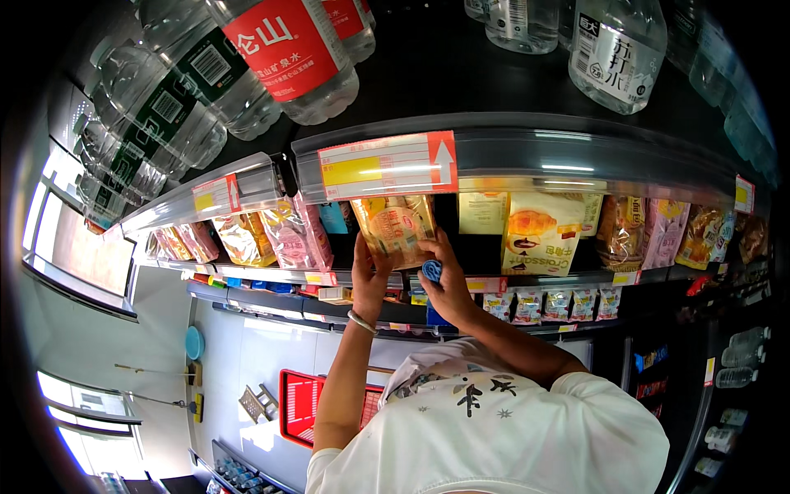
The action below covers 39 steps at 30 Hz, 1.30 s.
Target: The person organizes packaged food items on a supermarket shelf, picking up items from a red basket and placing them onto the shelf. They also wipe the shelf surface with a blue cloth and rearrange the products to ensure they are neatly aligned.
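Observation:
A yellow-orange plastic bag of packaged bread [397, 230] stands at the front of the middle shelf, between my two hands. My left hand [369, 278] grips its lower left side. With my right hand [447, 276] I hold a rolled blue cloth [431, 270] against the palm, while the fingers touch the bag's lower right corner. To the right stands a pale yellow croissant package [541, 233]. Pink snack bags [286, 237] are on the left. How far my fingers reach round behind the bread bag is hidden.
Above the bag runs a clear shelf edge with a price tag [387, 165]; water bottles [288, 53] stand on that upper shelf. Small snack packs [557, 305] line the shelf below. A red shopping basket [300, 407] and a small stool [258, 403] are on the floor.

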### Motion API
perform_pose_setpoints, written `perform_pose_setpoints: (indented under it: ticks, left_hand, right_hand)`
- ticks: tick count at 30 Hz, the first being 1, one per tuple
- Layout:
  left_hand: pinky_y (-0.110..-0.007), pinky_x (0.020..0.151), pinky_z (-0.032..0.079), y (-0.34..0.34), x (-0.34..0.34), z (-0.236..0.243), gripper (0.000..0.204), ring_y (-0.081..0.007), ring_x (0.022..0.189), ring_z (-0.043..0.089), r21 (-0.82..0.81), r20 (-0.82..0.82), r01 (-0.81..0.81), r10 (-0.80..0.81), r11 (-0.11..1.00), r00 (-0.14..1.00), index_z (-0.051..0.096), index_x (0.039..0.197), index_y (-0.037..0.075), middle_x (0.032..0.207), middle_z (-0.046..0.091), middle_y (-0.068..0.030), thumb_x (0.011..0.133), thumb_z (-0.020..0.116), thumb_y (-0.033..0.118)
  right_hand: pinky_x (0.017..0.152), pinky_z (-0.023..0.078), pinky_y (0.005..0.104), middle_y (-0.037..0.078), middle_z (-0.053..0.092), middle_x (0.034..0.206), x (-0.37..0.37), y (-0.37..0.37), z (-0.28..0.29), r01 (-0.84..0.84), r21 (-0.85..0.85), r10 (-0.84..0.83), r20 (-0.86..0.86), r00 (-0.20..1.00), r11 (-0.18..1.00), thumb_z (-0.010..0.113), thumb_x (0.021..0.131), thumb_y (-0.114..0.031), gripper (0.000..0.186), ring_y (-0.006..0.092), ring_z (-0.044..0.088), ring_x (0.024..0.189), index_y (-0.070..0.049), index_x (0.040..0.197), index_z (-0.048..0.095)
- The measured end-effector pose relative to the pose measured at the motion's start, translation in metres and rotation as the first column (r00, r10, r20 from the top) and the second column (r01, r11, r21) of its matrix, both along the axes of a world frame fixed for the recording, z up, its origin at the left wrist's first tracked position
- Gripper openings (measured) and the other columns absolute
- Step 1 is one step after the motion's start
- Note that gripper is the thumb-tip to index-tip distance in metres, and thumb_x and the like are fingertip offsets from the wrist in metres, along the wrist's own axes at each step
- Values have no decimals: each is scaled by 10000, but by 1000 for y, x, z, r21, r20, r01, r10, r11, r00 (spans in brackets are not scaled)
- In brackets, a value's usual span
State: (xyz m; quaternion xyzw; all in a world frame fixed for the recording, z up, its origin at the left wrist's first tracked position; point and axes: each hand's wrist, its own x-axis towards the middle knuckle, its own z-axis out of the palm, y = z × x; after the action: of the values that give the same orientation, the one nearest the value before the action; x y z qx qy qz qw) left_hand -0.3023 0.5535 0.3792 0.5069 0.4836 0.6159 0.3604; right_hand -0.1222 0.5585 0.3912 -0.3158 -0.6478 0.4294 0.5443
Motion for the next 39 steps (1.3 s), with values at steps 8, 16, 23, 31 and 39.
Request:
perform_pose_setpoints:
  ticks: [8,16,23,31,39]
  left_hand:
    - [-261,920,477,2,2,-5,688,-134,1102,530,26,52,48,-49,999,997,225,1524,9,1280,526,-85,936,580,-26]
    - [-307,995,465,1,5,3,735,-181,1225,508,24,60,152,-153,988,986,191,1542,44,1391,472,-95,912,550,-75]
    - [-346,1008,442,-16,-16,-28,742,-230,1229,524,85,-189,-175,188,981,964,298,1496,29,1447,455,-148,827,601,-77]
    - [-410,1094,358,-34,-86,10,651,-383,1267,485,358,-323,-589,688,724,650,431,1364,-10,1328,518,-212,749,639,-52]
    - [-410,1082,366,11,-201,0,860,-400,1297,455,172,-357,-571,591,803,723,288,1462,-41,1372,483,-268,724,723,35]
  right_hand:
    - [1034,411,408,283,225,1543,0,-13,-6,-11,13,10,56,998,1000,638,762,117,607,440,380,1373,-82,1306,457]
    - [956,469,333,176,253,1556,-1,-17,-8,54,57,-59,91,994,997,599,816,132,563,224,594,1117,-51,1328,456]
    - [961,473,351,176,275,1551,0,-36,11,-23,5,23,-60,998,1000,568,837,117,562,262,586,1135,-28,1359,419]
    - [984,447,356,160,485,1394,-49,-35,4,-333,-124,337,17,941,935,593,888,26,582,233,578,1186,-7,1429,379]
    - [1069,386,346,192,376,1509,-150,34,9,-419,-283,440,10,898,863,591,894,-34,696,258,477,1310,4,1511,271]
